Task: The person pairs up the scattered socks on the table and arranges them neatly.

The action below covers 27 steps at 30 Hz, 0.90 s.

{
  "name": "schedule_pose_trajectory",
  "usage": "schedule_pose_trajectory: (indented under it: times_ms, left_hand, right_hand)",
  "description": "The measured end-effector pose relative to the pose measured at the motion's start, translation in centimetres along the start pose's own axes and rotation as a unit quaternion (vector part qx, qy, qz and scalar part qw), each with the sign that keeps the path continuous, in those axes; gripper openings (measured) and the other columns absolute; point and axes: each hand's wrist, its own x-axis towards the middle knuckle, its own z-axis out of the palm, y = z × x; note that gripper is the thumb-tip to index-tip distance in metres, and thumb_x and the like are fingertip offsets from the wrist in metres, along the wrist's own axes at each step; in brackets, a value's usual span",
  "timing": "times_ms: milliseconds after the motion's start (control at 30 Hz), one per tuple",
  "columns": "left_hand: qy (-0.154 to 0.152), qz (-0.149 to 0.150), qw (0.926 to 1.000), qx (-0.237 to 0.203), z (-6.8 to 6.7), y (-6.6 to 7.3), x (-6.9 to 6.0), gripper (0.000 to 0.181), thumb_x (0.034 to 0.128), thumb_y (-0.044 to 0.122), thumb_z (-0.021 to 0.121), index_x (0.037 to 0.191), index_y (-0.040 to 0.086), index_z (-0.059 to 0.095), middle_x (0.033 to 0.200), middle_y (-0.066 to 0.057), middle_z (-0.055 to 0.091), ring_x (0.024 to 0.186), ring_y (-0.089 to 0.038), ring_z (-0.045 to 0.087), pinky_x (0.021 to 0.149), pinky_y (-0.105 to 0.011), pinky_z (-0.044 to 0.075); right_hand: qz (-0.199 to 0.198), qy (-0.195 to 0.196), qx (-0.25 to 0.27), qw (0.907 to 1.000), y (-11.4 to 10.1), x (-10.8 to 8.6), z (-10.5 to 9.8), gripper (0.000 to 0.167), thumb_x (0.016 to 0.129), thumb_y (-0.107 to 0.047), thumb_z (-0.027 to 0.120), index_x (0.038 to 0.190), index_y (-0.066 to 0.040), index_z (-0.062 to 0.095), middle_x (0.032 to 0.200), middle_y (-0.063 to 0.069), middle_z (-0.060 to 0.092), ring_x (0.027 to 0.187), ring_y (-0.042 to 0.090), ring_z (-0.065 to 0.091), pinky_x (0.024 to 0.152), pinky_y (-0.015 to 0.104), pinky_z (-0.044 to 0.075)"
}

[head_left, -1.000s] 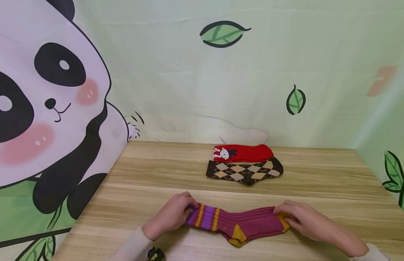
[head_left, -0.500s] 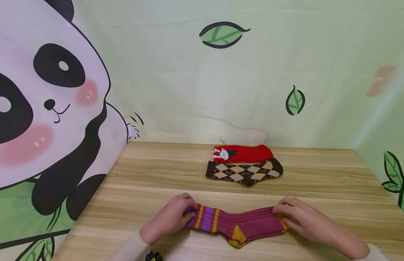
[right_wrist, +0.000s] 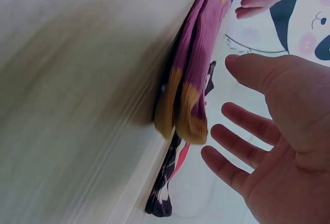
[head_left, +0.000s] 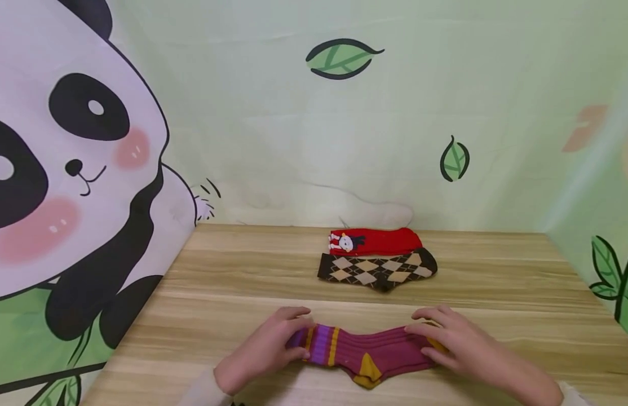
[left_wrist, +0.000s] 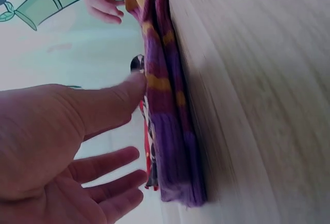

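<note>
A pair of purple-maroon socks (head_left: pixel 390 352) with mustard heels and toes and a striped cuff lies flat on the table, one sock on top of the other. By the cuff end is my left hand (head_left: pixel 265 349), fingers spread and relaxed; in the left wrist view its thumb (left_wrist: pixel 111 100) is at the striped cuff, and I cannot tell whether it touches. Over the toe end hovers my right hand (head_left: pixel 466 349). Its fingers (right_wrist: pixel 240 144) are extended and apart from the mustard toes (right_wrist: pixel 192 128) in the right wrist view.
Farther back lie a black-and-tan argyle sock (head_left: pixel 377 270) and, just behind it, a red sock (head_left: pixel 387 241) with a cartoon figure. A printed panda backdrop (head_left: pixel 253 113) rises behind the wooden table (head_left: pixel 233 270).
Both hands have let go of the sock pair's ends and their fingers have opened out. The socks stay flat in place; the head view has shifted slightly.
</note>
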Motion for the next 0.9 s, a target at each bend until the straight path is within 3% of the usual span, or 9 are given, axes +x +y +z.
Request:
schedule_pose_trajectory:
  times_ms: [133,267,533,667,900]
  left_hand:
    - [-0.016,0.031,0.9994,0.001,-0.1,0.7,0.2,0.051,0.0805,0.027,0.087,0.125,0.007,0.072,0.138,-0.017,0.061,0.127,-0.032,0.058,0.107,-0.047,0.048]
    - [-0.036,0.047,0.9982,0.004,0.1,1.3,0.5,0.048,0.0792,0.024,0.088,0.122,0.009,0.074,0.134,-0.011,0.064,0.123,-0.027,0.059,0.106,-0.042,0.049]
    - [-0.073,0.018,0.9971,-0.008,0.6,1.5,0.8,0.042,0.0815,0.016,0.087,0.122,0.013,0.075,0.136,-0.007,0.064,0.126,-0.024,0.058,0.106,-0.038,0.049]
    - [-0.073,0.02,0.9971,-0.003,0.9,1.4,0.9,0.038,0.0822,0.015,0.086,0.119,0.014,0.076,0.135,-0.007,0.065,0.126,-0.025,0.059,0.107,-0.038,0.049]
    - [-0.052,0.033,0.998,0.015,1.2,1.1,1.0,0.034,0.0805,0.012,0.087,0.113,0.016,0.078,0.132,-0.007,0.067,0.123,-0.024,0.06,0.106,-0.039,0.049]
  right_hand:
    - [-0.033,0.01,-0.003,0.9994,-0.4,0.3,0.4,0.044,0.082,-0.021,0.084,0.125,-0.022,0.073,0.125,0.004,0.065,0.109,0.024,0.061,0.087,0.047,0.057]
    - [-0.041,0.008,0.0,0.9991,-0.7,0.4,0.6,0.04,0.083,-0.023,0.084,0.123,-0.024,0.074,0.124,0.002,0.066,0.108,0.021,0.061,0.086,0.045,0.056]
    - [-0.034,-0.05,0.073,0.9955,-1.2,-0.1,1.1,0.036,0.092,-0.02,0.078,0.127,-0.024,0.072,0.127,0.0,0.065,0.11,0.018,0.062,0.087,0.039,0.058]
    - [-0.045,-0.053,0.072,0.995,-1.0,-0.5,1.7,0.035,0.09,-0.015,0.079,0.124,-0.022,0.073,0.125,0.002,0.066,0.109,0.021,0.062,0.086,0.041,0.058]
    - [-0.01,-0.079,0.073,0.9942,-1.0,-0.7,1.6,0.037,0.091,-0.012,0.076,0.125,-0.027,0.073,0.128,0.0,0.065,0.112,0.021,0.062,0.089,0.043,0.057]
